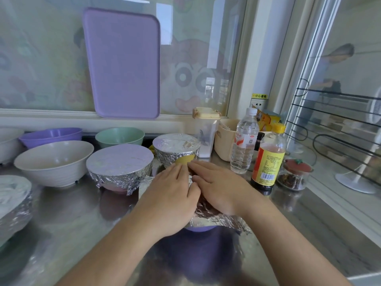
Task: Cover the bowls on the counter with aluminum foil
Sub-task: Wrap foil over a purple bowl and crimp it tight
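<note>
Your left hand [173,195] & right hand [222,188] lie side by side at frame centre, fingers straight, pressing the foil sheet [218,220] flat over the purple bowl [201,228] below. Foil-covered bowls sit centre-left [120,169] & just behind your hands [177,149]. Cream bowl [54,162] at left uncovered. Risk: press too hard, thin foil prob tears or sags inward; loose front edge may lift.
</note>
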`<state>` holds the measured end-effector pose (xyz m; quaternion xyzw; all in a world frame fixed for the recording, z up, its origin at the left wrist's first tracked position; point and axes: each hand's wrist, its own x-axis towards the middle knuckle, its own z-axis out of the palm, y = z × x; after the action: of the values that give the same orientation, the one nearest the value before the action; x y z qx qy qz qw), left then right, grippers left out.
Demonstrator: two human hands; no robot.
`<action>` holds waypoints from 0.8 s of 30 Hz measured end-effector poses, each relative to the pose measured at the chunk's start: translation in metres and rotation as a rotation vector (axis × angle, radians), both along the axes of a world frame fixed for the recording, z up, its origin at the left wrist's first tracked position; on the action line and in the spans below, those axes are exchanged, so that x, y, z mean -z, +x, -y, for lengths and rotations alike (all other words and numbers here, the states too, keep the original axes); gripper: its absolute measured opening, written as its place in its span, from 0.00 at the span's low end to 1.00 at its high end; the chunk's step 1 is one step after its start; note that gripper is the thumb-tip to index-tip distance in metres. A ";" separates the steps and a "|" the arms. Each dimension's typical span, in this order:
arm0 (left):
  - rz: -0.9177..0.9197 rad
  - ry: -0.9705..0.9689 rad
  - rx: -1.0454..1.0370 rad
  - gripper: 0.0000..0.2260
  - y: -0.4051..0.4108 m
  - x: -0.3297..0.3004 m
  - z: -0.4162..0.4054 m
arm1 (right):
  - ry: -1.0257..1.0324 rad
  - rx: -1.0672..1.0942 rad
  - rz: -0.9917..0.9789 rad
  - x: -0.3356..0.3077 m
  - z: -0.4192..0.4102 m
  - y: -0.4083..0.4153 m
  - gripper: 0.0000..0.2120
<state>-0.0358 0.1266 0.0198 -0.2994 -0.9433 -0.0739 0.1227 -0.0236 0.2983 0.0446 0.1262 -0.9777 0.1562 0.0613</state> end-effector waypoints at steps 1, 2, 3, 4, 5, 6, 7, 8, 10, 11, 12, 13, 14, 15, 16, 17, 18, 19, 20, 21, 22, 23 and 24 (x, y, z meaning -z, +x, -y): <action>-0.028 -0.070 0.005 0.39 0.003 -0.001 0.000 | 0.043 -0.013 -0.014 0.004 0.000 -0.001 0.25; -0.038 -0.123 0.002 0.42 0.005 -0.001 0.000 | 0.135 -0.031 -0.023 0.005 0.000 0.000 0.29; -0.031 -0.140 -0.018 0.44 0.008 -0.001 -0.001 | 0.225 -0.053 -0.036 0.006 -0.001 -0.001 0.35; -0.029 -0.127 -0.035 0.45 0.010 -0.001 -0.004 | 0.306 -0.081 -0.054 0.007 -0.002 -0.002 0.40; -0.042 -0.108 -0.043 0.46 0.012 -0.001 -0.007 | 0.341 -0.094 -0.066 0.008 -0.003 -0.003 0.43; -0.050 -0.070 -0.053 0.46 0.016 -0.003 -0.011 | 0.359 -0.085 -0.063 0.008 -0.004 -0.003 0.45; -0.054 -0.023 -0.073 0.45 0.020 -0.002 -0.013 | 0.364 -0.085 -0.062 0.009 -0.006 -0.003 0.46; -0.058 0.026 -0.099 0.44 0.024 -0.001 -0.016 | 0.358 -0.087 -0.067 0.008 -0.006 -0.001 0.46; -0.070 0.091 -0.138 0.40 0.029 0.006 -0.019 | 0.314 -0.063 -0.058 0.004 -0.003 0.003 0.41; -0.077 0.130 -0.148 0.38 0.029 0.009 -0.019 | 0.268 -0.029 -0.041 0.003 -0.002 0.005 0.34; -0.079 0.147 -0.151 0.37 0.027 0.013 -0.019 | 0.232 0.011 -0.023 0.002 -0.001 0.005 0.28; -0.069 0.116 -0.148 0.39 0.024 0.015 -0.018 | 0.200 0.044 -0.014 0.001 0.001 0.006 0.25; -0.043 0.061 -0.144 0.42 0.021 0.016 -0.016 | 0.189 0.073 -0.011 0.003 0.003 0.006 0.24; -0.018 0.016 -0.145 0.45 0.019 0.017 -0.014 | 0.191 0.097 -0.010 0.006 0.004 0.004 0.26; -0.014 -0.001 -0.148 0.46 0.018 0.015 -0.014 | 0.213 0.113 0.001 0.010 0.004 0.002 0.30; -0.028 -0.006 -0.153 0.46 0.018 0.015 -0.014 | 0.245 0.119 -0.005 0.013 0.003 0.000 0.34; -0.045 0.000 -0.158 0.46 0.018 0.015 -0.014 | 0.230 0.154 0.006 0.012 0.004 0.000 0.38; -0.044 0.032 -0.155 0.46 0.021 0.014 -0.013 | 0.183 0.197 -0.017 0.011 0.005 0.002 0.40; -0.031 0.075 -0.144 0.45 0.022 0.015 -0.013 | 0.129 0.236 -0.032 0.009 0.006 0.005 0.40; -0.017 0.114 -0.125 0.45 0.023 0.016 -0.012 | 0.134 0.270 -0.044 0.009 0.008 0.009 0.37; -0.013 0.147 -0.100 0.44 0.022 0.016 -0.009 | 0.163 0.314 -0.043 0.008 0.011 0.013 0.32; -0.007 0.191 -0.068 0.42 0.023 0.014 -0.007 | 0.209 0.348 -0.036 0.008 0.012 0.015 0.30; 0.005 0.238 -0.050 0.39 0.024 0.011 -0.005 | 0.271 0.378 -0.030 0.005 0.014 0.020 0.31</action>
<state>-0.0114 0.1315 0.0090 -0.2588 -0.9354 -0.1830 0.1566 -0.0039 0.2842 0.0394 -0.0495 -0.9950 0.0074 0.0866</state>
